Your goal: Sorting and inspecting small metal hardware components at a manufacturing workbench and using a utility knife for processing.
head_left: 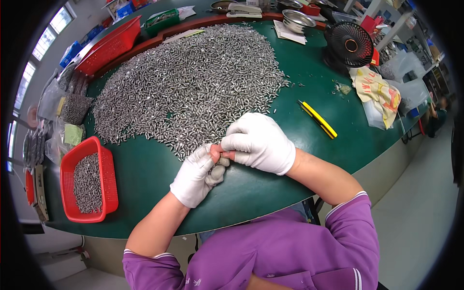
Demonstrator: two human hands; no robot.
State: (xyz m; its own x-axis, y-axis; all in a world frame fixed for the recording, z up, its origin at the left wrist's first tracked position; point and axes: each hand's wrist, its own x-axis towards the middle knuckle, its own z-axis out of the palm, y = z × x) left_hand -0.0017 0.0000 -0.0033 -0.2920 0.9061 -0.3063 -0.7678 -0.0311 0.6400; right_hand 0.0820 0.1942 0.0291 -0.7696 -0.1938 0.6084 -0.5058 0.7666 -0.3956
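Observation:
A wide heap of small silvery metal pins covers much of the green table. At its near edge my two white-gloved hands meet, with bare fingertips showing from the gloves. My left hand is closed, its fingers curled and its thumb pressed toward the other hand. My right hand comes in from the right, thumb and fingers pinched against the left fingertips. Whatever sits between the fingertips is too small and too covered to make out. Left of my left hand, a red plastic basket holds more metal pins.
A yellow utility knife lies right of my right hand. Beyond it are a black fan and a yellowish printed cloth. Behind the heap stand a red basket, a green tray and a metal bowl. Bags of parts crowd the left edge.

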